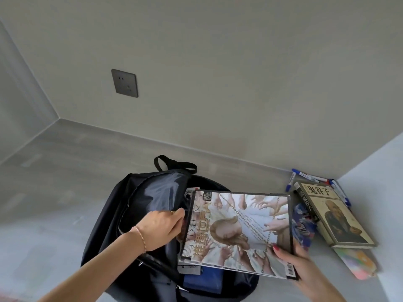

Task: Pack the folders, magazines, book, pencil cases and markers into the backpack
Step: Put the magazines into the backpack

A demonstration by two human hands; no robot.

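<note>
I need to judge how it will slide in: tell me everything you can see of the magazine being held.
The magazine is glossy and thin, its cover showing a figure, many reaching hands and gold chains. It is held nearly flat, slightly tilted, over the open black backpack. The right hand pinches its near right corner; the left hand is at its left edge. Another magazine lies beneath.

Soft, even daylight fills the frame, a little dim and grey. Shadows are faint, darkest inside the backpack, whose lining catches a pale sheen. The magazine cover shows mild glare. Wide-angle distortion bends the wall lines toward the edges. Fine detail looks slightly soft throughout.
</note>
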